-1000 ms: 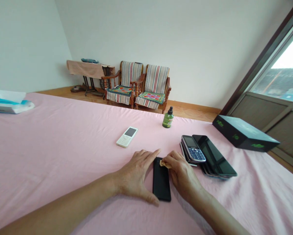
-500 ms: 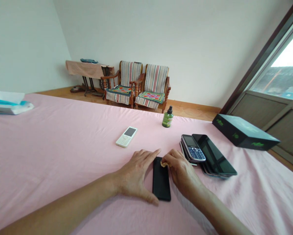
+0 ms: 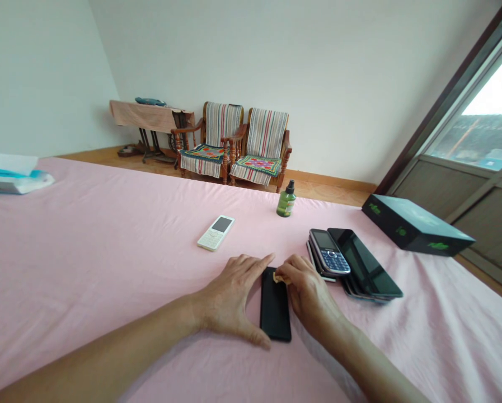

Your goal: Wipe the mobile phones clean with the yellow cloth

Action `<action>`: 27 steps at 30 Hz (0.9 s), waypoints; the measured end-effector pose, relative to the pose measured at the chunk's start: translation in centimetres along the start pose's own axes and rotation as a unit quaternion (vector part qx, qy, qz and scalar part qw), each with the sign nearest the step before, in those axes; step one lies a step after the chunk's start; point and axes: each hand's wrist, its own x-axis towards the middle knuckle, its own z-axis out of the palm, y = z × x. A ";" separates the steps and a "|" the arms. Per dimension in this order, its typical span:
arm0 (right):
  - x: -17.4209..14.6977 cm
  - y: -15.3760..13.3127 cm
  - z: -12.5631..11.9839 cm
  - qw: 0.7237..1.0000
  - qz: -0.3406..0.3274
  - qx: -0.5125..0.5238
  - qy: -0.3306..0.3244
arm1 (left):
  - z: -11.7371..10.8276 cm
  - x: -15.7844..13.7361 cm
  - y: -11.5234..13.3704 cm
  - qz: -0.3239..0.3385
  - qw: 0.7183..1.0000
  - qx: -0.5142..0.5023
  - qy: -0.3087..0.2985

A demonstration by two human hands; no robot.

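A black smartphone [image 3: 275, 313] lies flat on the pink cloth in front of me. My left hand [image 3: 233, 296] is open along its left side, thumb at the lower left corner and forefinger by the top edge. Between the fingers of my right hand [image 3: 307, 288] is pinched a small yellowish wad of cloth or tissue [image 3: 279, 278], pressed on the upper part of the phone. Fingers hide most of the wad. Just beyond my hands lies a white keypad phone [image 3: 216, 233].
To the right are a stack with a keypad phone [image 3: 331, 252] on top and a stack of dark smartphones [image 3: 366, 263]. Behind stand a green spray bottle [image 3: 286, 201] and a black box [image 3: 416, 226]. A tissue pack [image 3: 18, 182] lies far left. Two chairs [image 3: 259, 148] stand beyond the edge.
The whole view has shifted slightly. My right hand has moved the wad a little to the left on the phone; my left hand keeps its place beside it.
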 end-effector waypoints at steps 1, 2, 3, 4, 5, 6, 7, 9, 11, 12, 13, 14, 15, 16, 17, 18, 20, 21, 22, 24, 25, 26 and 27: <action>0.0 0.0 0.0 1.000 -0.001 0.006 -0.003 | 0.0 0.0 0.0 0.000 1.000 0.001 -0.002; 0.0 0.0 -0.1 1.000 -0.001 0.011 -0.006 | 0.0 0.0 0.0 0.000 1.000 0.002 -0.004; 0.0 0.0 -0.1 1.000 -0.001 0.013 -0.007 | 0.0 0.1 0.0 0.000 1.000 0.003 -0.005; 0.0 0.1 -0.1 1.000 0.000 0.012 -0.005 | 0.0 0.1 0.0 0.000 1.000 0.005 -0.005; 0.0 0.1 0.0 1.000 0.002 0.009 -0.001 | 0.0 0.1 -0.1 0.001 1.000 0.007 -0.005; 0.0 0.2 0.1 1.000 0.003 0.007 0.002 | 0.1 0.1 -0.1 0.002 1.000 0.009 -0.004; 0.0 0.2 0.2 1.000 0.002 0.005 0.005 | 0.1 0.0 -0.1 0.004 1.000 0.011 -0.004; 0.1 0.2 0.3 1.000 -0.001 0.006 0.003 | 0.2 0.0 -0.2 0.006 1.000 0.016 -0.002; 0.0 0.2 0.2 1.000 -0.006 0.013 -0.005 | 0.3 0.0 -0.2 0.002 1.000 0.020 0.000; -0.1 0.2 0.1 1.000 -0.007 0.017 -0.010 | 0.3 0.0 -0.2 -0.002 1.000 0.022 -0.001; -0.2 0.2 0.0 1.000 -0.004 0.020 -0.014 | 0.4 0.0 -0.2 -0.006 1.000 0.026 -0.003; -0.3 0.2 -0.2 1.000 0.002 0.019 -0.016 | 0.4 0.0 -0.2 -0.010 0.999 0.031 -0.007; -0.4 0.3 -0.3 1.000 0.011 0.014 -0.015 | 0.3 0.0 -0.2 -0.012 0.999 0.037 -0.012; -0.6 0.4 -0.4 1.000 0.022 0.007 -0.008 | 0.3 0.1 -0.1 -0.012 0.999 0.042 -0.015; -0.8 0.5 -0.4 0.999 0.032 -0.001 0.004 | 0.3 0.1 -0.1 -0.010 0.999 0.047 -0.016; -1.0 0.6 -0.4 0.999 0.039 -0.006 0.018 | 0.2 0.2 0.0 -0.010 0.999 0.050 -0.015; -1.2 0.8 -0.2 0.998 0.041 0.002 0.044 | 0.2 0.2 0.1 -0.010 0.998 0.055 -0.006; -1.3 0.8 -0.1 0.998 0.037 0.012 0.052 | 0.2 0.2 0.1 -0.011 0.998 0.057 -0.002; -1.3 0.9 0.1 0.998 0.032 0.024 0.056 | 0.3 0.2 0.1 -0.012 0.998 0.060 0.002; -1.1 0.8 0.4 0.997 0.023 0.045 0.055 | 0.3 0.1 0.1 -0.012 0.998 0.065 0.007; -1.0 0.8 0.6 0.997 0.019 0.050 0.049 | 0.4 0.1 0.1 -0.012 0.998 0.067 0.009; -0.8 0.7 0.7 0.998 0.015 0.051 0.042 | 0.4 0.2 0.1 -0.012 0.998 0.068 0.012; -0.6 0.7 0.9 0.998 0.013 0.047 0.034 | 0.4 0.2 0.2 -0.011 0.997 0.069 0.014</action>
